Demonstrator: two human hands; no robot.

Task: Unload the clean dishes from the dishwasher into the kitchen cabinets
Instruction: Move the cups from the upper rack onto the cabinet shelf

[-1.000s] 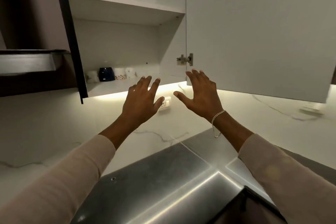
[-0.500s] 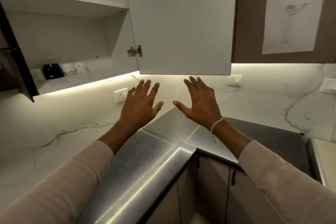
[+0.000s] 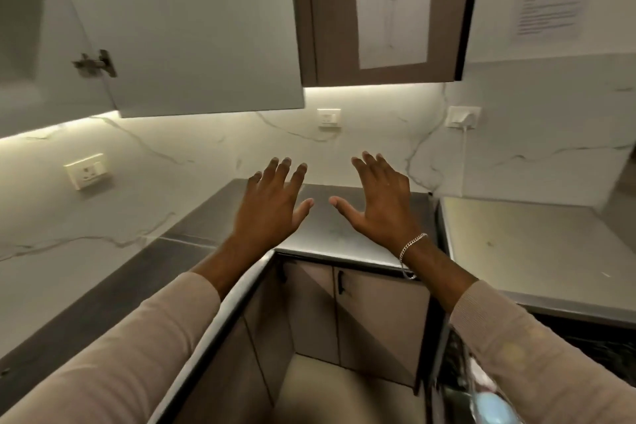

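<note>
My left hand and my right hand are stretched out side by side in front of me, fingers straight and spread, holding nothing. Both hover above the corner of the steel countertop. The open door of the upper cabinet hangs above and to the left of them. At the bottom right, the dark inside of the dishwasher shows, with a blurred light-blue dish in its rack, partly hidden by my right sleeve.
A brown wall cabinet with a paper sheet taped on it hangs ahead. Wall sockets sit on the marble backsplash. Lower cabinet doors stand in the corner, with beige floor below. A pale counter lies at the right.
My view has swung right and downward, away from the open cabinet shelf with its cups. Both empty hands came down with it, from the cabinet to above the countertop corner. The dishwasher has come into view.
</note>
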